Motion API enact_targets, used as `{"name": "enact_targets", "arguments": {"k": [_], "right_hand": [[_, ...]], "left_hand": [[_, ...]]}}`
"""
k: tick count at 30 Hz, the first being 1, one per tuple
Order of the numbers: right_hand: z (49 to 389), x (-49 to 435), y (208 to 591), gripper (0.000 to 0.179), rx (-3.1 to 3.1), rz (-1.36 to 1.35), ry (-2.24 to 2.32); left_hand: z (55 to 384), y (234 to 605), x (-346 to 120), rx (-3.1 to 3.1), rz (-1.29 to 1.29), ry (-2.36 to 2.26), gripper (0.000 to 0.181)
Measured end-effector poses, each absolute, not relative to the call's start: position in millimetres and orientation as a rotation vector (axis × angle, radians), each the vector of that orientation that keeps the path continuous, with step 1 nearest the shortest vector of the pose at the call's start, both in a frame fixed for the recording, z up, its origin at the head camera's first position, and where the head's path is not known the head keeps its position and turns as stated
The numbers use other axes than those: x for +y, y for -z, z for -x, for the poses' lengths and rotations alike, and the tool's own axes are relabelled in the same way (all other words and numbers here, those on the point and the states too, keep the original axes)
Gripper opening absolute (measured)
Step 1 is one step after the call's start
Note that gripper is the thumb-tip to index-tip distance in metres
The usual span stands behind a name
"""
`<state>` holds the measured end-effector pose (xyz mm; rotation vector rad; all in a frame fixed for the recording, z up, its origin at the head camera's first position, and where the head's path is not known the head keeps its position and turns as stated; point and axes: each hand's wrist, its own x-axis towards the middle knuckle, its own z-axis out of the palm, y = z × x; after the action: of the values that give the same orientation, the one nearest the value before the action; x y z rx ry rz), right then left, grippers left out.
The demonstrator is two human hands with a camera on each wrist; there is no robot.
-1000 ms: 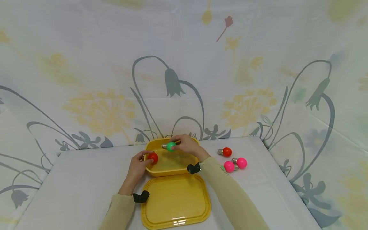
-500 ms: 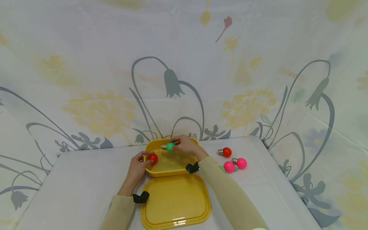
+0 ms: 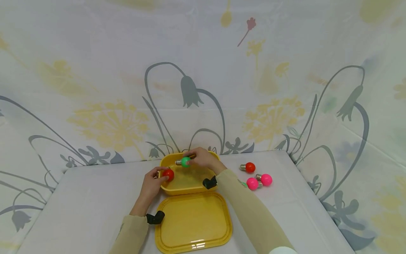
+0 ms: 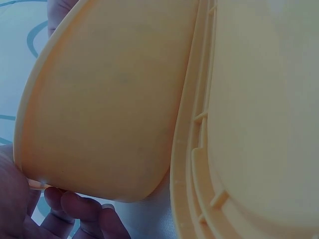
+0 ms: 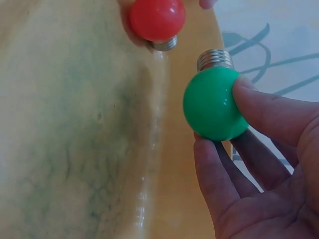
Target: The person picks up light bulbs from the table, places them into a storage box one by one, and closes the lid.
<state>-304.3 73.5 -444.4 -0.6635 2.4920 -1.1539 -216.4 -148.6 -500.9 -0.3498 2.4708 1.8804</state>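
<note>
My left hand [image 3: 151,183] grips the left end of a yellow plastic box [image 3: 190,192], several fingers curled outside it in the left wrist view. A red light bulb [image 3: 168,174] sits inside that end, close to the thumb and index finger; I cannot tell whether they touch it. Over the inside of the box, my right hand [image 3: 203,159] pinches a green light bulb [image 3: 185,162] by its round glass. In the right wrist view its metal screw base points away from the palm, towards the red bulb [image 5: 157,19].
A yellow lid [image 3: 194,222] lies flat in front of the box. To the right on the white-covered table [image 3: 304,211] are a red bulb [image 3: 250,167] and two pink bulbs [image 3: 266,180]. A small green patch shows beside the right sleeve [image 3: 250,211]. Floral cloth [image 3: 203,116] hangs behind.
My right hand has shifted slightly left with the green bulb, towards the red bulb's end of the box. The left hand stays in place.
</note>
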Motion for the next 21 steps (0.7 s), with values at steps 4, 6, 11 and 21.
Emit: {"name": "enact_targets", "arguments": {"k": [4,6,11,21], "right_hand": [[307,73,446,0.031,2.495,0.675,1.148],[308,73,447,0.03,2.493,0.676,1.148],[309,71,450,0.031,2.474,0.661,1.164],[313,68,461,0.033,2.43,0.619,1.192]], "left_hand": [[216,501,-149,2.484,0.34,-1.879,0.031],[216,501,-149,2.486,0.342,-1.878,0.031],[216,502,-149,2.471,0.341,-1.883,0.032],[215,501,-149,2.485,0.338,-1.887,0.031]]}}
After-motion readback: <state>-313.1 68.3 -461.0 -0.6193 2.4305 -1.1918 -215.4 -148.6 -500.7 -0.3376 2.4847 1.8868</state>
